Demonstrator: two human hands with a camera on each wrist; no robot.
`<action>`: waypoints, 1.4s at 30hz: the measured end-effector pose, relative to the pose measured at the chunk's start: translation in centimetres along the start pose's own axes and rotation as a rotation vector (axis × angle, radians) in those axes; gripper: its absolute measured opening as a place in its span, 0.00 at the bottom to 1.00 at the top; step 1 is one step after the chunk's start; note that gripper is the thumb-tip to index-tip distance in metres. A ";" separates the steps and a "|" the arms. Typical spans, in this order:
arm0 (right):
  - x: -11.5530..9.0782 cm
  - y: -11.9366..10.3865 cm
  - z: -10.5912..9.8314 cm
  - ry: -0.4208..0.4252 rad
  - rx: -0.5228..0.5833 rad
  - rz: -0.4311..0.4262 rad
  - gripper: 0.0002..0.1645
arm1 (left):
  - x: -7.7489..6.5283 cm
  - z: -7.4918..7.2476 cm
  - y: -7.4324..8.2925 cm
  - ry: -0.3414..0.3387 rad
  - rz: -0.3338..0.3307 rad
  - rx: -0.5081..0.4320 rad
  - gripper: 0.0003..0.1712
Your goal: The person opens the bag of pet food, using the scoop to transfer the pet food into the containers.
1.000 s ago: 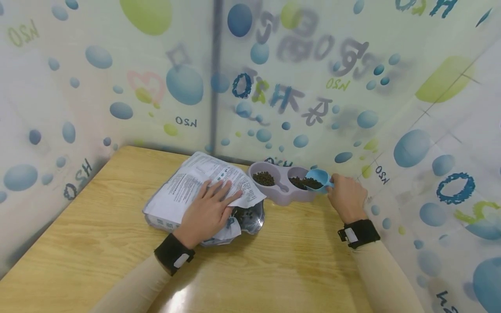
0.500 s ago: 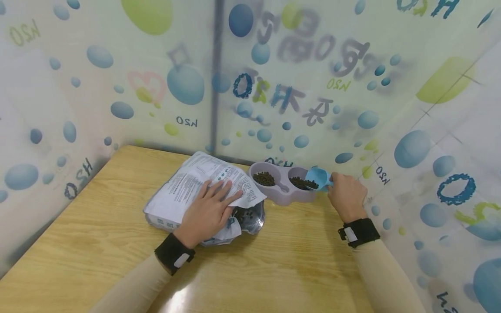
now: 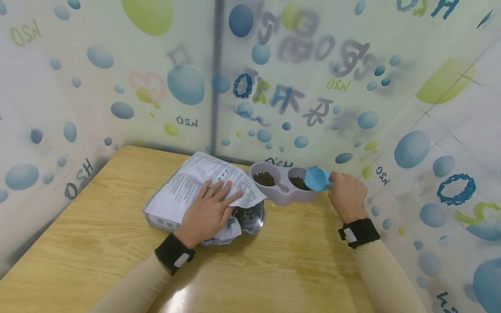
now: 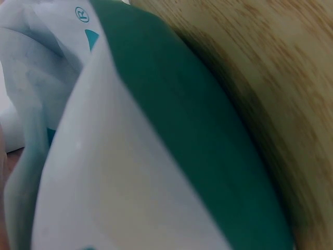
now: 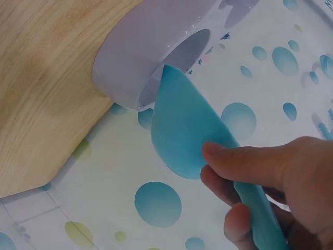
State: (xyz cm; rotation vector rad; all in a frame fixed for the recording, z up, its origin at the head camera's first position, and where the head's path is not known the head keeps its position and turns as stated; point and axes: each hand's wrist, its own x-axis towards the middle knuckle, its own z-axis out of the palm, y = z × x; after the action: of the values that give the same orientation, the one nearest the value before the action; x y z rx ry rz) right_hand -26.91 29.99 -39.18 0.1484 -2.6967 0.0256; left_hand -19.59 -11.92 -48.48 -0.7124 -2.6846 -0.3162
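My right hand (image 3: pixel 347 196) grips the handle of a blue scoop (image 3: pixel 316 178), tipped over the right bowl of a mauve double pet bowl (image 3: pixel 282 198). No kibble shows inside the scoop in the head view. In the right wrist view the thumb and fingers wrap the scoop (image 5: pixel 187 122), its lip overlapping the bowl's rim (image 5: pixel 130 57). Brown kibble lies in the left bowl (image 3: pixel 264 178) and the right one (image 3: pixel 297 182). My left hand (image 3: pixel 207 216) rests spread on a white bag (image 3: pixel 184 187), whose torn mouth shows kibble (image 3: pixel 241 214) and a silvery lining.
A wooden table (image 3: pixel 289 269) carries the bag and bowl. The back wall (image 3: pixel 156 126), with its bubble pattern, rises right behind the double bowl. A similar patterned wall (image 3: pixel 411 182) stands close beside my right hand. In the left wrist view the bag's green side (image 4: pixel 197 130) lies along the table.
The scoop has tilted further toward the right bowl and its kibble has poured out. My left hand and the bag have stayed in place.
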 end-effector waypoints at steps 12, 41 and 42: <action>-0.5 -0.1 0.6 -0.026 0.005 0.032 0.12 | 0.0 -0.1 0.1 -0.007 -0.007 0.000 0.30; -5.7 1.3 4.4 -0.049 0.313 0.317 0.23 | 0.0 -0.2 0.2 0.006 -0.005 -0.006 0.30; -6.0 1.4 4.5 -0.053 0.327 0.339 0.24 | 0.0 -0.2 0.2 0.003 -0.005 -0.005 0.30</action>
State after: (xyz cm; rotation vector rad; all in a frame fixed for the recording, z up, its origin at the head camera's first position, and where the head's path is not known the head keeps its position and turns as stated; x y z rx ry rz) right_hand -23.63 31.75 -45.80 -0.2144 -2.7191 0.5726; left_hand -19.44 -11.82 -48.28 -0.7057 -2.6842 -0.3248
